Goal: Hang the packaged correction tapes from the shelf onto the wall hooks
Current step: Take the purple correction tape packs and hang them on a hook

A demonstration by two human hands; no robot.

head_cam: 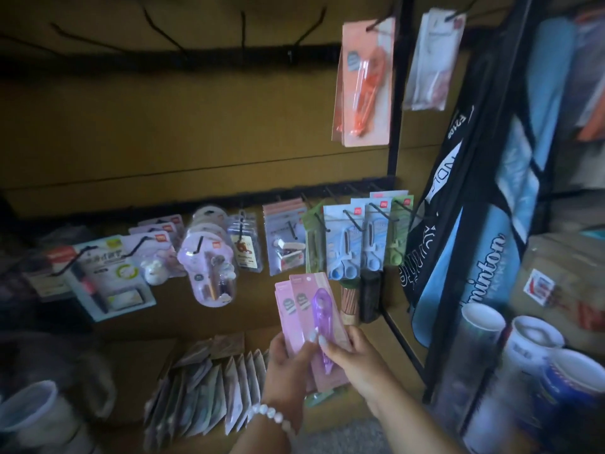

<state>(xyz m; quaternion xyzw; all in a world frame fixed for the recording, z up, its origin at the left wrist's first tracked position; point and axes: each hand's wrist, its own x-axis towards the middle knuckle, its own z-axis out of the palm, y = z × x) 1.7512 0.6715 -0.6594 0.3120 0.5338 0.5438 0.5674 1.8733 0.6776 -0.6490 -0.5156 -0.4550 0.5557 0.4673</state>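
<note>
Both hands meet low in the middle of the view, in front of the tan wall panel (163, 132). The left hand (288, 358), with a white bead bracelet (271, 416) at its wrist, curls its fingers round the left edge of a small stack of pink carded packs of purple correction tape (314, 319), thumb lying across the front. The right hand (353, 358) pinches the front pack from the right side, its pale-nailed fingertips (322, 340) pressed on the clear blister over the purple dispenser. The stack stands nearly upright, tilted slightly left, and is held free of any hook.

Just above it, a row of black wire hooks (352, 217) carries blue and green scissor packs (343, 244) (the print on them is too blurred to read). Further left on the same row hang lilac blister packs (209, 260). Up at the panel's top right corner, orange correction tape cards (365, 83) hang from an upper hook. Below the hands, a row of flat foil packets (209, 391) stands on the lower shelf. To the right, beyond a black metal frame (396, 109), stand white cylindrical tubes (530, 332).
</note>
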